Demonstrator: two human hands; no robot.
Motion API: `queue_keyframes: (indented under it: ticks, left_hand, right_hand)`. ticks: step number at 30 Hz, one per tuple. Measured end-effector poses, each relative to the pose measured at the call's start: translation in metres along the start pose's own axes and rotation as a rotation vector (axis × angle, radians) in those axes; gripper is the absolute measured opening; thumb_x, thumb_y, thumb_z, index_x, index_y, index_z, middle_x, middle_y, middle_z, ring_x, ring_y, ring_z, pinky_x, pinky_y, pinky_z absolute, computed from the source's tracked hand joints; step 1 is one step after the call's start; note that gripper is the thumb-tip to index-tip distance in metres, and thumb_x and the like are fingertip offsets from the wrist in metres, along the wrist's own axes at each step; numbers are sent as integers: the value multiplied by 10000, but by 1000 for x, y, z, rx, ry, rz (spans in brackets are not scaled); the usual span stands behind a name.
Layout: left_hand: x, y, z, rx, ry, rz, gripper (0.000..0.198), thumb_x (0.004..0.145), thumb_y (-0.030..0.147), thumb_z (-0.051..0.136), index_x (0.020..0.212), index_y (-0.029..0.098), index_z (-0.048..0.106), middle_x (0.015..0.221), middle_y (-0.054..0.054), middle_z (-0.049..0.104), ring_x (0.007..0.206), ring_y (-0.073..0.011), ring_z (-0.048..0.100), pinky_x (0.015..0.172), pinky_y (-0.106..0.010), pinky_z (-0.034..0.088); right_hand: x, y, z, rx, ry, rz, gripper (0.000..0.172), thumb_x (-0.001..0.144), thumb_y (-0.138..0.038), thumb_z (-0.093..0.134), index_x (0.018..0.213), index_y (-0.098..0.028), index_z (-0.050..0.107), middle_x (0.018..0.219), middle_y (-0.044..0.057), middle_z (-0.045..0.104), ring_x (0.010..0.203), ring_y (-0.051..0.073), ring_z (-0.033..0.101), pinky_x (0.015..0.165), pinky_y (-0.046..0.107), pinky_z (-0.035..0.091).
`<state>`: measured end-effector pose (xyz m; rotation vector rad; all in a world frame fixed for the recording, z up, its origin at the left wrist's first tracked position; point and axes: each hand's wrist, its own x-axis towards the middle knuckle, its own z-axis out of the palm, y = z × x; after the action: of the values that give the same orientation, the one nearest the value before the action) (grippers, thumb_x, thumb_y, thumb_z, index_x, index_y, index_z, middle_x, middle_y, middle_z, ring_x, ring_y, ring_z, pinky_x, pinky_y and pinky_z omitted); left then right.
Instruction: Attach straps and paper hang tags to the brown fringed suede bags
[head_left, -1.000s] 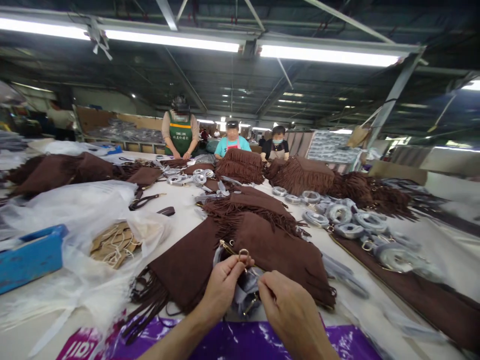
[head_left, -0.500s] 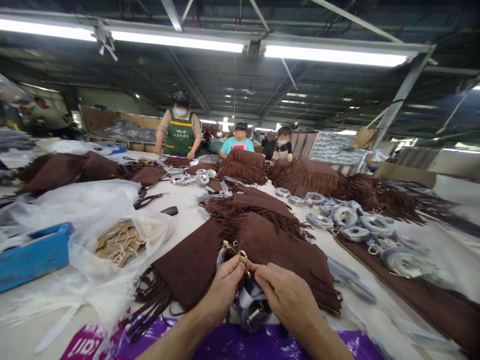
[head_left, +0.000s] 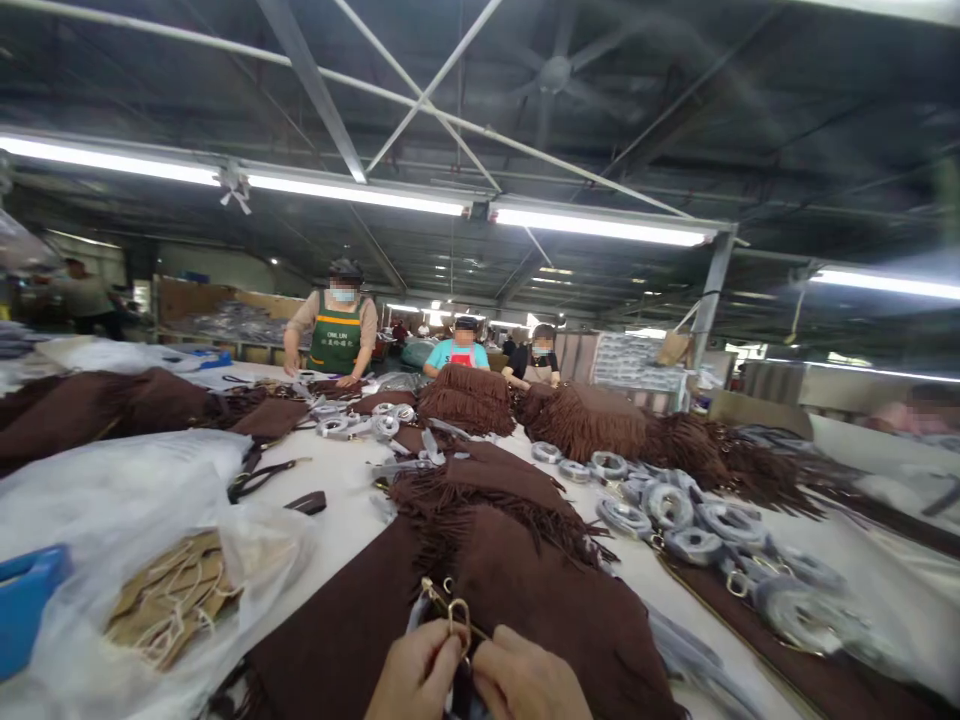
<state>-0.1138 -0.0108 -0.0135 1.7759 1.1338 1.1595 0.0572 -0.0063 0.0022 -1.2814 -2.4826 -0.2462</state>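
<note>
At the bottom of the view my left hand is closed, thumb and finger pinching a gold-coloured metal clasp that stands up from the fingertips. Close beside it, my right hand is also closed, its fingertips near the clasp's lower end; what they pinch is hidden. Both hands are over a dark brown fringed suede bag. A gold zipper end shows just beyond the left fingers. Part of a plastic-wrapped strap below the hands is mostly out of sight.
Wrapped strap coils lie to the right, near a long brown piece. On the left are a plastic bag with brown tags and a blue bin. Several people stand across the table, behind fringed bag piles.
The view has tilted up, so the table and hands sit lower in it. The clasp now stands more upright above my left fingertips. Both hands stay close together.
</note>
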Motion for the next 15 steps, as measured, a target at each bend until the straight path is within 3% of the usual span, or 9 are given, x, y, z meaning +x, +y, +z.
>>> queue_keyframes:
  ticks: [6,9,12,15]
  left_hand:
    - [-7,26,-5,52,24,53,253,866,230,456,872,184,704,921,-64,700,885,-207,626,825,-268,448]
    - [-6,25,-8,-34,36,20,296,830,190,488,1050,172,685,852,-36,675,817,-178,610,793,-264,459]
    - [-5,20,-14,-152,127,-37,439,825,204,495,1255,144,560,708,21,574,625,-135,538,623,-234,453]
    - [-7,24,-17,-128,254,27,368,884,258,485,1228,151,561,721,19,566,616,-127,536,589,-222,451]
  right_hand:
    - [-3,-18,-16,94,-97,65,221,942,-135,509,857,-261,669,853,-5,671,747,165,666,562,228,361]
    - [-4,-22,-20,198,-101,108,228,940,-99,503,854,-232,666,849,17,656,769,183,653,608,239,392]
    - [-8,-24,-19,402,64,118,182,918,-85,498,874,-207,627,857,28,616,765,183,627,679,256,426]
    - [-11,-29,-17,585,297,82,153,941,-132,463,924,-200,599,906,44,605,801,183,613,732,263,446]
